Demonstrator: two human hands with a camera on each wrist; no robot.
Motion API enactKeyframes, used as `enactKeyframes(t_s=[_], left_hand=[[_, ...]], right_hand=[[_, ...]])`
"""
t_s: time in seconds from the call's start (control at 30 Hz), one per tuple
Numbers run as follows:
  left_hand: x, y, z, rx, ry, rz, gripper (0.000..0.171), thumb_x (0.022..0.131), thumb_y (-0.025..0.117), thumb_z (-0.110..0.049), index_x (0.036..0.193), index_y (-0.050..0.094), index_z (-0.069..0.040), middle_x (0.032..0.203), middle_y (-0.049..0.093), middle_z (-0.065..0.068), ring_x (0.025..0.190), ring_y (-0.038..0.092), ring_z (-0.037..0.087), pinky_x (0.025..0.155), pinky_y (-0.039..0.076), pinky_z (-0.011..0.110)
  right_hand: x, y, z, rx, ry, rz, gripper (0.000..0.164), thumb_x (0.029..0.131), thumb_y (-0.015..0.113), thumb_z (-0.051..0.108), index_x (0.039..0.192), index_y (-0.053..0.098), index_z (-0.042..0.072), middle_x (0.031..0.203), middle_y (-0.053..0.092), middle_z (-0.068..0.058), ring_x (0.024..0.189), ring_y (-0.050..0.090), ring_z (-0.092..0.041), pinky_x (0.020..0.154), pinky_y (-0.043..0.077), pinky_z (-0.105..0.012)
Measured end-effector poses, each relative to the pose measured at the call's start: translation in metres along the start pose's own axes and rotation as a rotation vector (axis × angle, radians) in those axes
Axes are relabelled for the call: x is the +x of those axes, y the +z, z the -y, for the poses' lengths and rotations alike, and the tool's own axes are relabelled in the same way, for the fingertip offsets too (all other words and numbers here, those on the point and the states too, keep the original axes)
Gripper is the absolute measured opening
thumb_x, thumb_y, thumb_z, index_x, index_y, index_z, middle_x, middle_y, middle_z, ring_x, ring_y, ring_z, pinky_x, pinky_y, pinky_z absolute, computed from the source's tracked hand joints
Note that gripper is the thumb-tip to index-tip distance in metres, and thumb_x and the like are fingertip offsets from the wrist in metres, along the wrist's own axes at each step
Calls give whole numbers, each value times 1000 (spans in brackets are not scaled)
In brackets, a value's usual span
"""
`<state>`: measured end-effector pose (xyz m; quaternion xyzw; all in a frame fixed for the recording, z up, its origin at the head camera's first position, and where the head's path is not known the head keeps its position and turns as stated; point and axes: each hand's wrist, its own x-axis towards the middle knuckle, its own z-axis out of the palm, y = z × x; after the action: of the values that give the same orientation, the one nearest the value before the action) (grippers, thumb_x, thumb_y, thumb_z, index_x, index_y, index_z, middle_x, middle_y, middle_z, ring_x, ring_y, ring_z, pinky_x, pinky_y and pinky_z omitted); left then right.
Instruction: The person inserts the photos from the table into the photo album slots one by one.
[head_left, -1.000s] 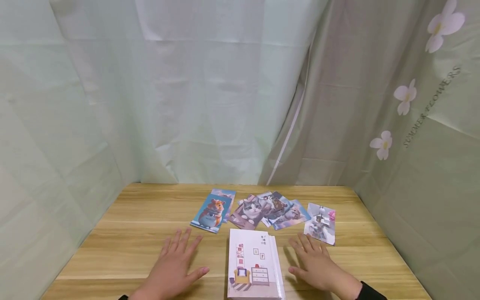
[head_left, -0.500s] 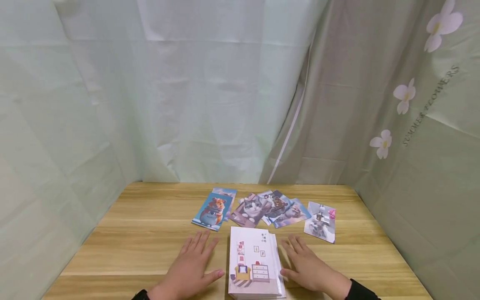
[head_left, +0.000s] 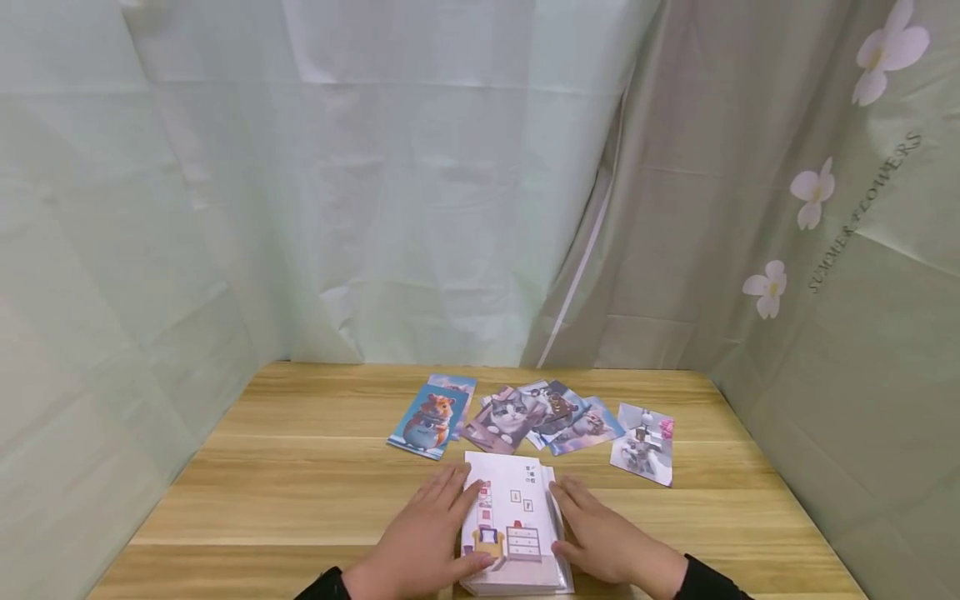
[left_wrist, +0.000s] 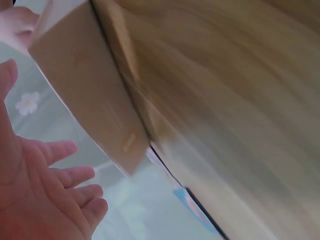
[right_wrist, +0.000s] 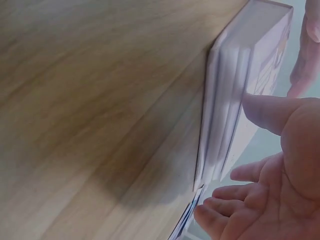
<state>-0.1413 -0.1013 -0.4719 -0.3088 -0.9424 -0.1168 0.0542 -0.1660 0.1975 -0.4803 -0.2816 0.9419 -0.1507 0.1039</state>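
Note:
A thick white photo album (head_left: 517, 533) with a drawn armchair and dresser on its cover lies closed at the near middle of the wooden table. My left hand (head_left: 423, 533) is at its left side, fingers extended, thumb and index finger overlapping the cover's edge in the head view. On the opposite side my right hand (head_left: 611, 537) has straight fingers right at the album's page edges. The left wrist view shows the spine (left_wrist: 90, 95) beside the left palm. In the right wrist view the layered page edges (right_wrist: 227, 105) face my right thumb and fingers.
Behind the album lie several picture cards: a hamster card (head_left: 429, 423) over another at left, an overlapping group with a cat card (head_left: 506, 421) in the middle, and a single card (head_left: 642, 446) at right. Pale curtains (head_left: 420, 208) surround the wooden table (head_left: 300, 467).
Both hands have moved inward to the album, the left one travelling further, from beside it to its left edge. The album and cards stay where they were on the table.

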Motion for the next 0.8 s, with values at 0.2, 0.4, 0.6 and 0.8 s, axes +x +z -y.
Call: enactKeyframes(t_s=[0.2, 0.4, 0.6, 0.8], left_hand=[[11, 8, -14, 15, 77, 52, 96, 88, 48, -77, 147, 47, -2, 157, 36, 18, 146, 32, 34, 115, 35, 47], [15, 13, -22, 70, 129, 90, 96, 85, 55, -76, 144, 51, -1, 153, 44, 17, 143, 38, 32, 112, 40, 42], [15, 19, -25, 135, 152, 79, 96, 83, 61, -74, 142, 52, 1, 150, 48, 16, 141, 41, 32, 111, 41, 40], [15, 20, -27, 140, 127, 103, 95, 83, 64, -71, 142, 52, 2, 150, 48, 16, 142, 40, 30, 112, 39, 39]], right_hand=[[3, 2, 5, 14, -1, -2, 73, 95, 67, 31, 151, 36, -6, 156, 32, -28, 141, 38, -42, 109, 39, -54], [8, 4, 10, 47, 5, 26, 67, 96, 64, 21, 150, 36, -8, 156, 33, -27, 141, 39, -40, 110, 38, -50], [10, 7, 13, 87, 1, 11, 61, 91, 59, 3, 146, 37, -14, 151, 37, -33, 139, 39, -43, 111, 36, -53], [12, 10, 17, 118, 22, -26, 58, 89, 61, -3, 142, 39, -18, 147, 39, -36, 136, 42, -46, 109, 37, -55]])
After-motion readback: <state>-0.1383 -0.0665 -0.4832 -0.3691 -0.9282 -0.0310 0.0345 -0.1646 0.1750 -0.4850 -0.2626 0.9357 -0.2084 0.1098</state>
